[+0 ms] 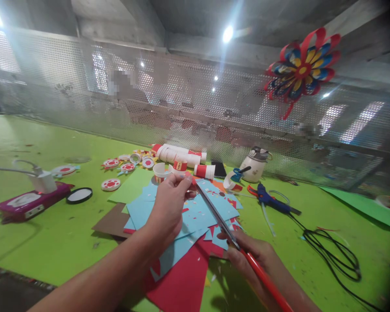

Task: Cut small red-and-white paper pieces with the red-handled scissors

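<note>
No readable writing; right hand grips scissors.

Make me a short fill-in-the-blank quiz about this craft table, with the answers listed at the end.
1. The right hand holds scissors with ____ handles.
2. The left hand pinches a small piece right at the tip of the scissors, above sheets of red and ____ paper.
3. The table top is ____.
4. The paper flower hangs on the perforated ____ panel.

Answers: red; blue; green; metal
</note>
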Action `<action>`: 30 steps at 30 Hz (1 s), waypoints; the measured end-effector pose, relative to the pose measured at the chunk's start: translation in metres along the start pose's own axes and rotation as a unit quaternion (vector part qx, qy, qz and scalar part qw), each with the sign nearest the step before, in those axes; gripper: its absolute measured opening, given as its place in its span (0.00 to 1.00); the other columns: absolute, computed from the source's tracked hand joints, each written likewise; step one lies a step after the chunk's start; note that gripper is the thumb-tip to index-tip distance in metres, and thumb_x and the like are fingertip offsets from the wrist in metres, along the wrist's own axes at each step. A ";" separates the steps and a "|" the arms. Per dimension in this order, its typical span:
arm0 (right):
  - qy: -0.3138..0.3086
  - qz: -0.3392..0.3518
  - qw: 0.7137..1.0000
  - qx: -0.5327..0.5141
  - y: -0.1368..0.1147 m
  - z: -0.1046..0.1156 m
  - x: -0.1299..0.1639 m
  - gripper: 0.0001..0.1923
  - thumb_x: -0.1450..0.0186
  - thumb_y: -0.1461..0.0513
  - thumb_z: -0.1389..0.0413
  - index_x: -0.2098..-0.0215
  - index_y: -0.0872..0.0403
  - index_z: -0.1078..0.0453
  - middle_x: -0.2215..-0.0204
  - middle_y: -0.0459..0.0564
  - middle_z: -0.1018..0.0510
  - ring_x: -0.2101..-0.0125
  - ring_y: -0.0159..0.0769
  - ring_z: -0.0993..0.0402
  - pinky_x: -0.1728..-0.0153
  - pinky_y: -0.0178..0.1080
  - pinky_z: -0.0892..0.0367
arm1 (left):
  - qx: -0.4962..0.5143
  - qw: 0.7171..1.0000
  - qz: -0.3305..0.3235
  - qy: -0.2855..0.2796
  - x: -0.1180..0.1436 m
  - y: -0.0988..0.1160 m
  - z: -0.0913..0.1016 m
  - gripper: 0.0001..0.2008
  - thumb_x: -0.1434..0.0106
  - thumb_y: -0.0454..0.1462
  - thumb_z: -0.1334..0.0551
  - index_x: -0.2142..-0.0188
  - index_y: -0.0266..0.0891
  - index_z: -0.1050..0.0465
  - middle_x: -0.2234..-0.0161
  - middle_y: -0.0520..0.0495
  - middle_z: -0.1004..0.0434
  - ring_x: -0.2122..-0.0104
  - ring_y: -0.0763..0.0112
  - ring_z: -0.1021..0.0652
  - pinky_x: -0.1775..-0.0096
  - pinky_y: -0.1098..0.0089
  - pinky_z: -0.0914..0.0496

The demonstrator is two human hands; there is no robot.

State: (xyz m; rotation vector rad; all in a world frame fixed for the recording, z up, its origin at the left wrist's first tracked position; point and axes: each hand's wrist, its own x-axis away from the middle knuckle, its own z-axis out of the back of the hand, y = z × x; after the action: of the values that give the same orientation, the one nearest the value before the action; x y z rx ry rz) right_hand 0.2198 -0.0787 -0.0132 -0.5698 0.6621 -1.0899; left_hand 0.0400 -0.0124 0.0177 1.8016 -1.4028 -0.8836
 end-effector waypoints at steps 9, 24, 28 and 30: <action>0.002 -0.009 1.000 0.003 0.000 -0.002 0.001 0.22 0.38 0.46 0.52 0.65 0.53 0.25 0.80 0.44 0.35 0.79 0.35 0.37 0.77 0.34 0.43 | 0.002 1.000 0.003 0.007 0.003 0.001 -0.001 0.06 0.46 0.34 0.37 0.75 0.34 0.33 0.76 0.52 0.30 0.74 0.76 0.30 0.70 0.71 0.35; 0.007 -0.003 1.000 0.008 0.001 -0.003 0.002 0.21 0.37 0.47 0.52 0.64 0.53 0.25 0.78 0.47 0.28 0.78 0.38 0.35 0.78 0.34 0.41 | 0.004 1.000 0.006 0.006 0.002 0.001 -0.002 0.05 0.46 0.34 0.38 0.74 0.34 0.34 0.75 0.52 0.30 0.74 0.77 0.29 0.69 0.71 0.35; 0.006 -0.004 1.000 0.008 0.001 -0.003 0.002 0.20 0.37 0.48 0.51 0.63 0.53 0.26 0.77 0.47 0.28 0.77 0.37 0.35 0.77 0.34 0.41 | 0.006 1.000 0.005 0.003 0.002 0.001 -0.002 0.05 0.46 0.34 0.38 0.74 0.34 0.34 0.75 0.52 0.30 0.74 0.76 0.29 0.69 0.71 0.35; 0.006 -0.005 1.000 0.008 0.000 -0.003 0.002 0.20 0.37 0.48 0.51 0.63 0.52 0.26 0.79 0.45 0.30 0.78 0.36 0.36 0.77 0.34 0.41 | 0.010 1.000 0.004 0.003 0.002 0.000 -0.001 0.05 0.46 0.34 0.38 0.74 0.34 0.33 0.75 0.52 0.30 0.74 0.76 0.29 0.70 0.71 0.35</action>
State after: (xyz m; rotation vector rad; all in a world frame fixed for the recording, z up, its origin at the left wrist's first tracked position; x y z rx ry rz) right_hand 0.2183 -0.0811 -0.0161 -0.5534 0.6622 -1.1077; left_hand 0.0414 -0.0145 0.0184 1.8112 -1.4185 -0.8632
